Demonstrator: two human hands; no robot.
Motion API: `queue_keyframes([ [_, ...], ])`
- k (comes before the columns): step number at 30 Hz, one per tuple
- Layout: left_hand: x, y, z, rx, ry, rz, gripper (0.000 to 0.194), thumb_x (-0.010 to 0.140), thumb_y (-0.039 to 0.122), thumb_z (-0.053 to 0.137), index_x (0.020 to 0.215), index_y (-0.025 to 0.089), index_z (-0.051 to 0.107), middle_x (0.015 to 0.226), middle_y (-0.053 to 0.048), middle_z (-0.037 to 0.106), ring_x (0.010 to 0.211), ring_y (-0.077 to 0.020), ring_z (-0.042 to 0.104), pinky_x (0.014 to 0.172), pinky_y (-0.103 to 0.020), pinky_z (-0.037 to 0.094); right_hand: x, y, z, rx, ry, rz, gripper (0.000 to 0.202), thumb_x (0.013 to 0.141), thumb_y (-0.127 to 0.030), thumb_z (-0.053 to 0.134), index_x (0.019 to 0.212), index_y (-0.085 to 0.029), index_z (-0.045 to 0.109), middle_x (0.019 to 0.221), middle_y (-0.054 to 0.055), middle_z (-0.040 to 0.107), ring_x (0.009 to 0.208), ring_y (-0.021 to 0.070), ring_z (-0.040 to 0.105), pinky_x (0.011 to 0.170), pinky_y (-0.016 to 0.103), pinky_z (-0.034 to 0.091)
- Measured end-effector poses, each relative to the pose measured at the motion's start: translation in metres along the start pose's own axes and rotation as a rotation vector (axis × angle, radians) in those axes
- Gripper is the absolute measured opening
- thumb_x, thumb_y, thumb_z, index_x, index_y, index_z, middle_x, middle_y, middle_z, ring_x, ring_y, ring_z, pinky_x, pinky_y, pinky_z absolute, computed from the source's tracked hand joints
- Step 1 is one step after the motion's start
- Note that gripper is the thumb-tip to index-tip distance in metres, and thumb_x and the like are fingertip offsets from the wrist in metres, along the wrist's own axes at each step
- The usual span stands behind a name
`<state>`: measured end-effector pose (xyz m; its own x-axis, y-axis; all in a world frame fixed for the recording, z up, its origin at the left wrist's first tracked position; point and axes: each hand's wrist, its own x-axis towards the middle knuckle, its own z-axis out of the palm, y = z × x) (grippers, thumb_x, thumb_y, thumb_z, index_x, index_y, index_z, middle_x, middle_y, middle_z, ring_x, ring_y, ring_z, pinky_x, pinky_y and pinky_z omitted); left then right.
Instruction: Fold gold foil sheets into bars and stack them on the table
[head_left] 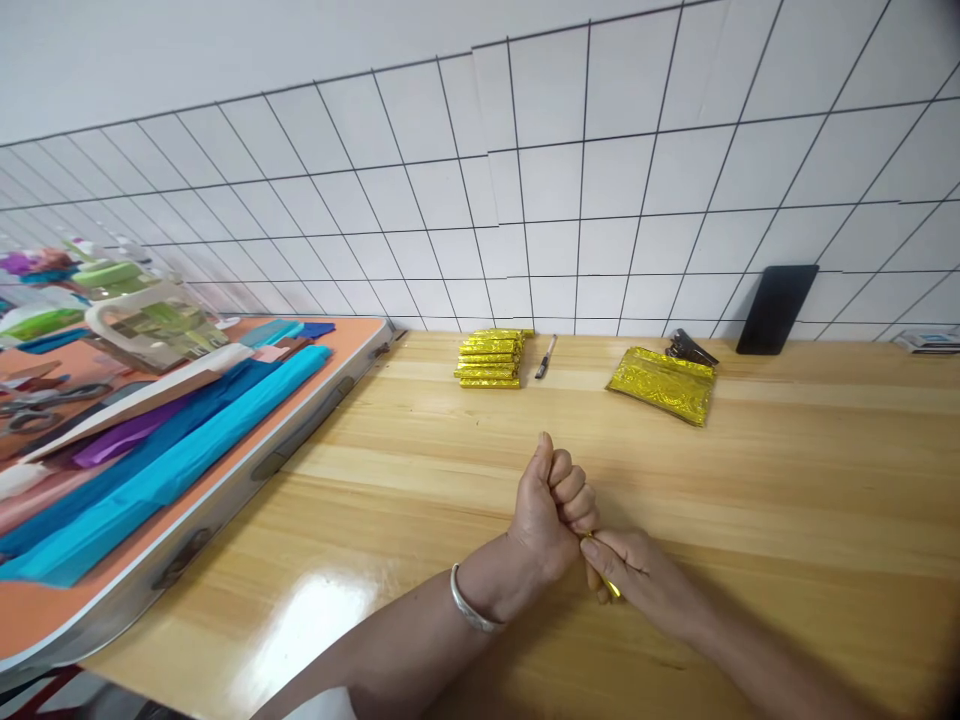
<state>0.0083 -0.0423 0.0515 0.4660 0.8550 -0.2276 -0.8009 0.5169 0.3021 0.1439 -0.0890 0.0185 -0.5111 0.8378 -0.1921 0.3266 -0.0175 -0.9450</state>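
Note:
My left hand (555,500) is closed in a fist with the thumb up, held over the wooden table, and a silver bangle (471,605) circles that wrist. My right hand (637,570), touching the fist's lower edge, pinches a slim roll of shiny gold foil (614,589). One end of this roll pokes out below the right fingers; the other meets the underside of the left fist, whose inside is hidden. Farther back lies a stack of similar gold foil rolls (489,358). To its right is a flat packet of gold foil (664,386).
A pen (547,357) lies beside the stack, and a black clip (690,347) sits behind the packet. A dark phone (778,310) leans against the tiled wall. On the left, an orange-topped folding table (300,395) carries coloured paper, scissors (45,405) and a handled clear container (161,325).

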Motion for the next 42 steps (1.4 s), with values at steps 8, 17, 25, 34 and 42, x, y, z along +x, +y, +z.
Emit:
queue_keyframes([
  [8, 0.004, 0.012, -0.003, 0.006, -0.015, 0.04, 0.056, 0.084, 0.05, 0.05, 0.056, 0.019, 0.013, 0.045, 0.008, 0.008, 0.036, -0.0055, 0.005, 0.037, -0.019, 0.005, 0.001, -0.003, -0.003, 0.012, -0.018, 0.041, 0.047, 0.09, -0.051, 0.033, 0.063, -0.017, 0.049, 0.055, 0.0, 0.053, 0.052, 0.0107, 0.05, 0.053, 0.022, 0.038],
  [17, 0.014, 0.028, -0.012, 0.077, -0.071, 0.125, 0.048, 0.083, 0.051, 0.05, 0.057, 0.018, 0.027, 0.047, 0.008, 0.019, 0.036, -0.0053, 0.014, 0.036, -0.018, 0.012, -0.001, -0.003, -0.005, 0.011, -0.023, 0.048, 0.046, 0.089, -0.052, 0.033, 0.062, -0.017, 0.046, 0.055, 0.0, 0.051, 0.052, 0.0112, 0.05, 0.053, 0.023, 0.04],
  [25, 0.031, 0.041, -0.029, 0.608, -0.081, 0.154, 0.037, 0.077, 0.049, 0.06, 0.088, 0.013, 0.06, 0.08, -0.004, 0.059, 0.062, -0.009, 0.052, 0.055, -0.019, 0.037, -0.006, 0.001, -0.009, -0.054, 0.128, 0.034, 0.047, 0.088, -0.056, 0.03, 0.064, -0.019, 0.046, 0.059, 0.0, 0.052, 0.056, 0.0126, 0.052, 0.055, 0.025, 0.042],
  [34, 0.009, -0.008, -0.011, 0.503, -0.065, -0.074, 0.034, 0.07, 0.037, 0.072, 0.089, 0.011, 0.062, 0.083, -0.011, 0.068, 0.074, -0.0208, 0.066, 0.07, -0.03, 0.047, -0.001, 0.019, -0.014, -0.114, 0.238, -0.004, 0.045, 0.09, -0.052, 0.029, 0.066, -0.02, 0.049, 0.06, 0.001, 0.053, 0.056, 0.0137, 0.051, 0.055, 0.027, 0.041],
  [42, 0.006, -0.009, -0.011, 0.499, -0.105, 0.011, 0.033, 0.077, 0.04, 0.064, 0.089, 0.009, 0.06, 0.075, -0.011, 0.068, 0.063, -0.02, 0.065, 0.057, -0.027, 0.048, -0.004, 0.023, -0.013, -0.129, 0.205, -0.024, 0.046, 0.092, -0.048, 0.028, 0.063, -0.019, 0.05, 0.059, 0.001, 0.053, 0.055, 0.0134, 0.05, 0.054, 0.026, 0.039],
])
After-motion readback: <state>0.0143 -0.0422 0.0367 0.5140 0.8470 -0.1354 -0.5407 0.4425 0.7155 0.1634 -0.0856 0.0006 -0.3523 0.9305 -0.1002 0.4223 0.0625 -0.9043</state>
